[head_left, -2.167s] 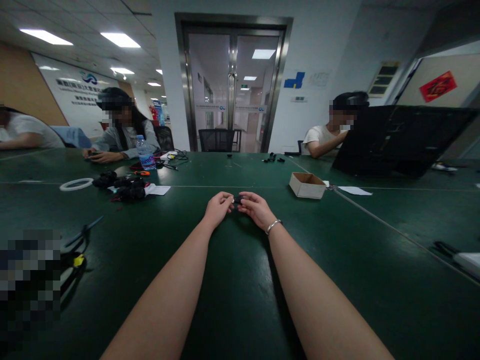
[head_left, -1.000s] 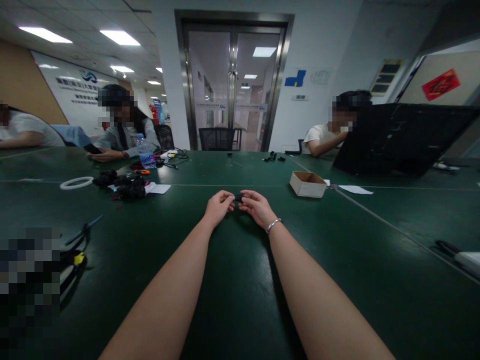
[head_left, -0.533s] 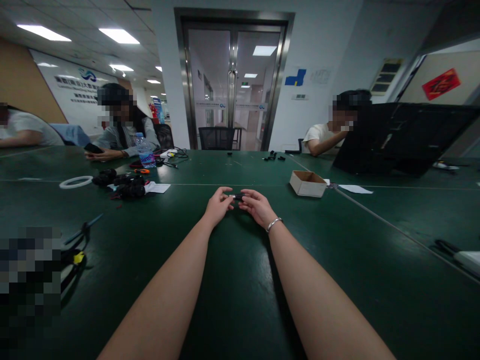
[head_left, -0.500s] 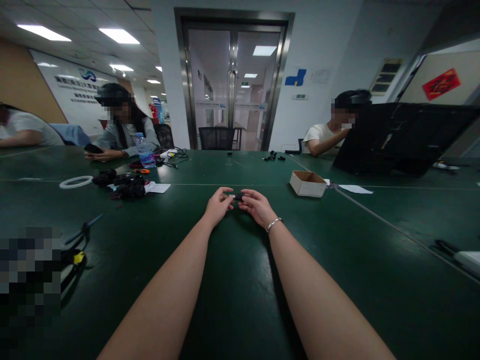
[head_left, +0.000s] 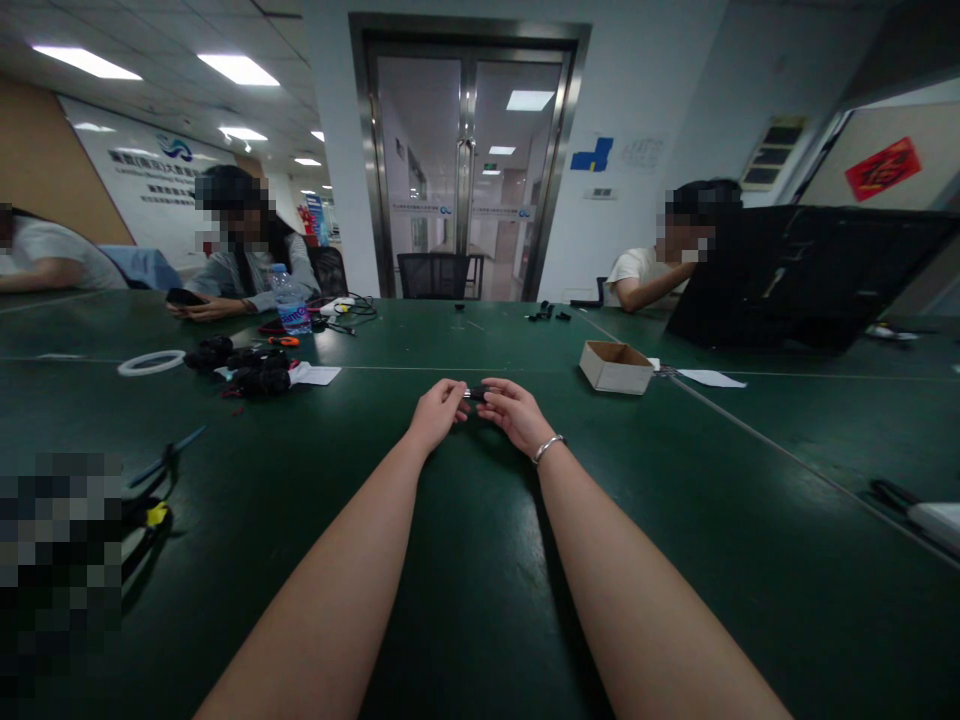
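Observation:
Between my two hands, above the green table, is a small black stick with a silver end [head_left: 477,394], much like a USB flash drive; it is too small to make out fully. The fingertips of my left hand [head_left: 439,412] pinch together at its silver left end. My right hand [head_left: 516,412], with a metal bangle at the wrist, grips the black right part between thumb and fingers. My fingers cover both ends of the stick.
An open box [head_left: 615,368] stands to the right beyond my hands, by some white paper [head_left: 711,378]. Leftward lie black parts [head_left: 259,370], a white ring [head_left: 151,363] and a water bottle [head_left: 291,300]. Small black pieces [head_left: 551,313] lie farther back. Other people sit across the table.
My left fingers have drawn closer together at the silver end, with the index finger lower than before. The right hand has hardly moved and keeps its grip on the black part.

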